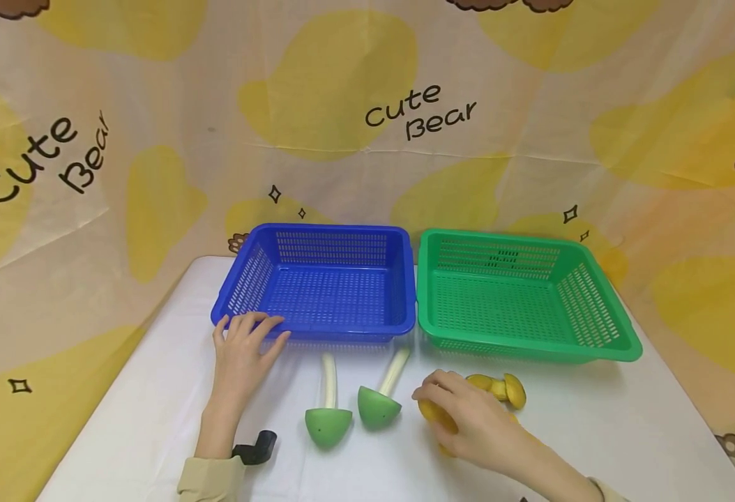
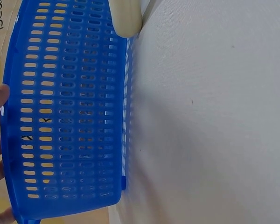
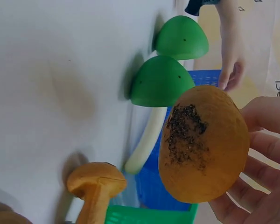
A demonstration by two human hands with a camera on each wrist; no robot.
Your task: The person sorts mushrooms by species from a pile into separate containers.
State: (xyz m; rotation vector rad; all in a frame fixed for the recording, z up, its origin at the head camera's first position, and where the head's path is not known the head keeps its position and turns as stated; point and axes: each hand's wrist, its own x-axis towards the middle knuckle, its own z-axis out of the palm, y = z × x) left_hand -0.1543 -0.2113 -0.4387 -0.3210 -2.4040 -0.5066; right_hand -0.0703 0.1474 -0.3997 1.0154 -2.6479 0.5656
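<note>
- Here, we see the right hand (image 1: 471, 418) on the near right, its fingers curled around a rounded orange piece (image 3: 203, 144) marked with a dark speckled patch; we cannot tell whether that piece is clear of the table.
- Just beyond the right hand, slightly to its right, we find a mushroom-shaped yellow piece (image 1: 499, 388) on the white table (image 1: 167, 390); more yellow shows around the hand, too covered for us to make out.
- To the left, we see the left hand (image 1: 242, 355) at the near left corner of the blue basket (image 1: 342, 331), fingers spread and relaxed, fingertips touching the rim.
- Between the two hands we have two green-capped mushrooms: the left one (image 1: 328, 425) and the right one (image 1: 378, 407) lie near each other but apart, caps toward the near side and pale stems toward the far side.
- The right one's stem slants to the right, its tip just beside the blue basket's near wall.
- Across the far side, we see the green basket (image 1: 531, 346) just beside the blue basket, on its right.
- On the near left, we notice a black device (image 1: 257, 448) at the left wrist, by the beige sleeve (image 1: 212, 477).
- Behind everything, we see a yellow-patterned cloth (image 1: 330, 70) lettered "Cute Bear".
</note>
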